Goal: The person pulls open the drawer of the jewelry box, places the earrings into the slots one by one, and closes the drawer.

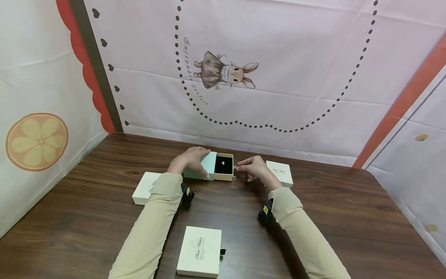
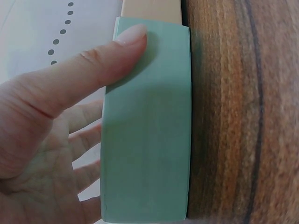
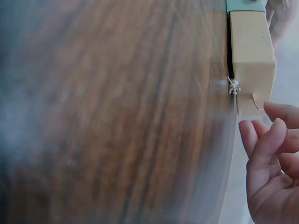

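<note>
The mint-green cardboard sleeve (image 1: 202, 166) of a small jewellery box is being gripped by the left hand (image 1: 189, 161) at mid-table. The kraft drawer (image 1: 224, 167) is already slid partway out — black insert exposed. A small pull tab (image 1: 235, 167) at the drawer's end is being pinched by the right hand (image 1: 256, 167). Full extraction is not yet done — three white boxes remain shut.

We see a dark brown wooden surface (image 1: 348, 217), three closed white square cardboard gift boxes: one near edge (image 1: 199, 251), one left (image 1: 145, 188), one right (image 1: 280, 173), pink rabbit-print backdrop cloth (image 1: 278, 69) behind.
</note>
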Demonstrator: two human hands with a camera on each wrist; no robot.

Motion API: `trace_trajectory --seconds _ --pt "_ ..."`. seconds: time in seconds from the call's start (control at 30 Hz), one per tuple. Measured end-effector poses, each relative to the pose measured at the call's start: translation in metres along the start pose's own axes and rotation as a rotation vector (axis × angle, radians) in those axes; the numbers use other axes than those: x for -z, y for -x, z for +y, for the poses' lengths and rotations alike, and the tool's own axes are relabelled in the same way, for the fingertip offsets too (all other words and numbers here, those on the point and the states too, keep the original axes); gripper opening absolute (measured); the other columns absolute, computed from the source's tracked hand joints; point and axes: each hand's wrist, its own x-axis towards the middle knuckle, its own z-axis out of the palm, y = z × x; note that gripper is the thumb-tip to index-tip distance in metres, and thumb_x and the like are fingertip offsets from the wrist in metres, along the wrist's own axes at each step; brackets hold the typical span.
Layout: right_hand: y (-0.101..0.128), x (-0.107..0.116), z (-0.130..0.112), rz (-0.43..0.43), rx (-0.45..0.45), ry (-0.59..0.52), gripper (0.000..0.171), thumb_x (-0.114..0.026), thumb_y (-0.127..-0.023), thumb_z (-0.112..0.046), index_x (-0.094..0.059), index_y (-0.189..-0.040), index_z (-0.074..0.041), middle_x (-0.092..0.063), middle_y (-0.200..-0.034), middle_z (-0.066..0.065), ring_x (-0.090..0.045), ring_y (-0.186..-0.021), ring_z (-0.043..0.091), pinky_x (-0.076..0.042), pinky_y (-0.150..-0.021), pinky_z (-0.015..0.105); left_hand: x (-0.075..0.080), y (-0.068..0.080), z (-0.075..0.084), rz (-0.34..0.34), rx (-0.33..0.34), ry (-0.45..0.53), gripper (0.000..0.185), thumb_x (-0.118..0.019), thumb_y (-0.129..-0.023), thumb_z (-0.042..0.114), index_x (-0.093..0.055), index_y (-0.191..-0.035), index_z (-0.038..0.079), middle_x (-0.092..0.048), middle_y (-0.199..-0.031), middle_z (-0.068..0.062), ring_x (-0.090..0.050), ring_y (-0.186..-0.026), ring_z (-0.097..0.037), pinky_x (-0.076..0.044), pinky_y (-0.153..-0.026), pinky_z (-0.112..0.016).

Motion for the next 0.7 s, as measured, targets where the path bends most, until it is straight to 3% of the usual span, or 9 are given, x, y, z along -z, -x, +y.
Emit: trace_trajectory --seconds 0.2,0.7 --pt "-0.0002 -0.001 0.0033 -0.057 0.004 0.053 0.026 -0.07 -0.079 -0.013 -0.068 -0.102 -0.001 -0.05 -0.049 -0.002 -0.032 -0.034 0.006 -0.046 -0.042 0.024 0.0004 0.0009 0.0009 -0.004 0.002 0.001 0.094 -0.077 -0.071 0.034 -0.025 -0.144 0.007 -0.022 -0.147 -0.018 -0.014 -0.134 -0.038 -0.021 -0.105 -0.052" --pt "0.0005 -0.0079 0.0015 -0.14 0.058 0.181 0.017 -0.07 -0.078 -0.011 -0.071 -0.092 -0.002 -0.038 -0.043 -0.004 -0.028 -0.033 0.005 -0.042 -0.039 0.022 0.0012 0.001 0.0012 -0.01 -0.009 -0.007 0.094 -0.076 -0.072 0.034 -0.024 -0.144 0.006 -0.02 -0.148 -0.018 -0.011 -0.135 -0.038 -0.018 -0.106 -0.052"
